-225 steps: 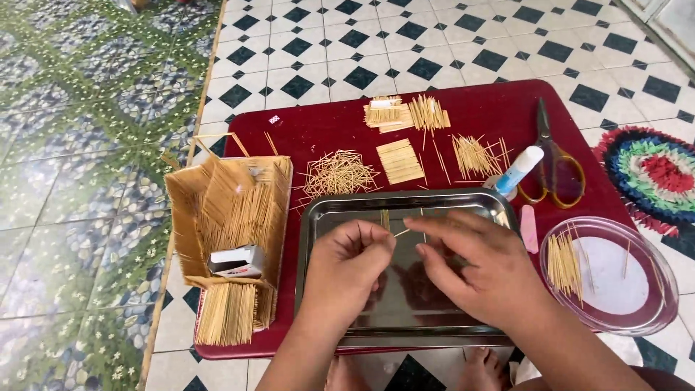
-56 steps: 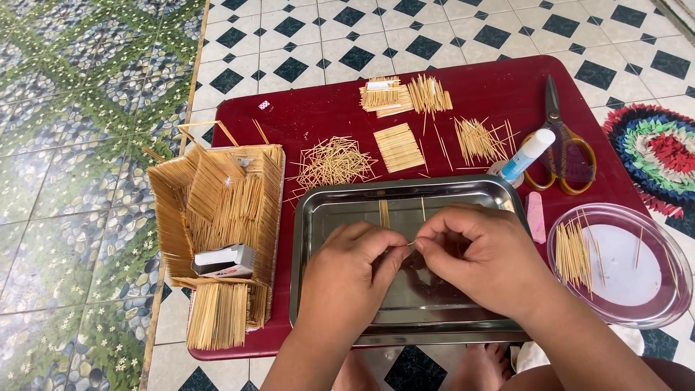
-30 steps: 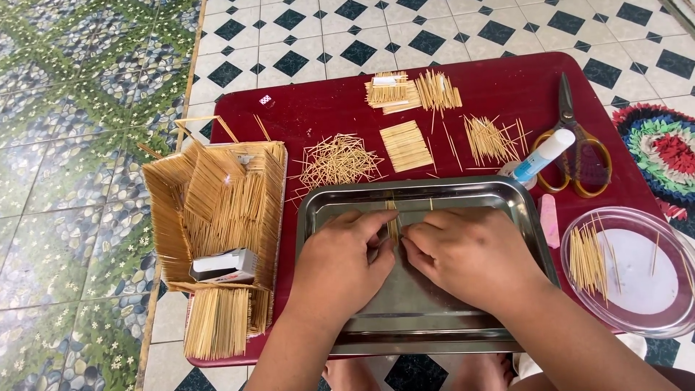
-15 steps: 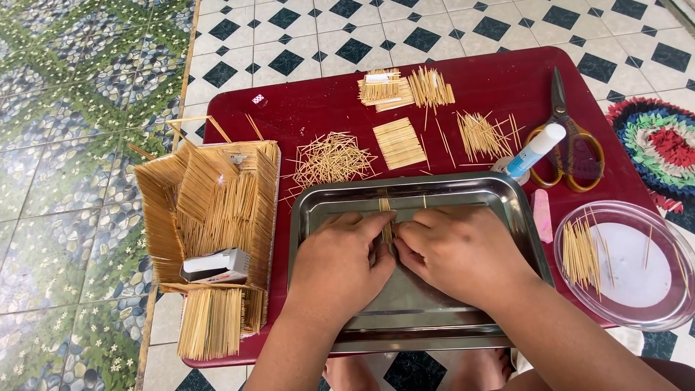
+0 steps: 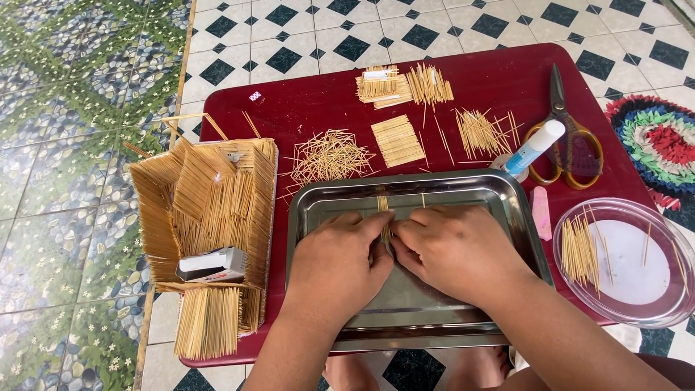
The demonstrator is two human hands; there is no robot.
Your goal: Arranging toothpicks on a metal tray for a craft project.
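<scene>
Pinched between the fingertips of the left hand (image 5: 334, 266) and the right hand (image 5: 457, 251), a small row of sticks (image 5: 384, 211) is pressed down inside the steel tray (image 5: 507, 210). Loose sticks (image 5: 329, 154) are heaped just beyond the tray's far edge, and scissors (image 5: 566, 137) lie at far right.

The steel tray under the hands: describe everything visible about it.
The steel tray is a shallow rectangular pan of shiny metal with rounded corners and a raised rolled rim. It lies flat on the dark red table, its near edge at the table's front. Both hands press down inside it: the left hand and right hand meet over a small row of thin sticks lying on its floor. One single stick lies just to the right. Its floor reflects the hands.
</scene>
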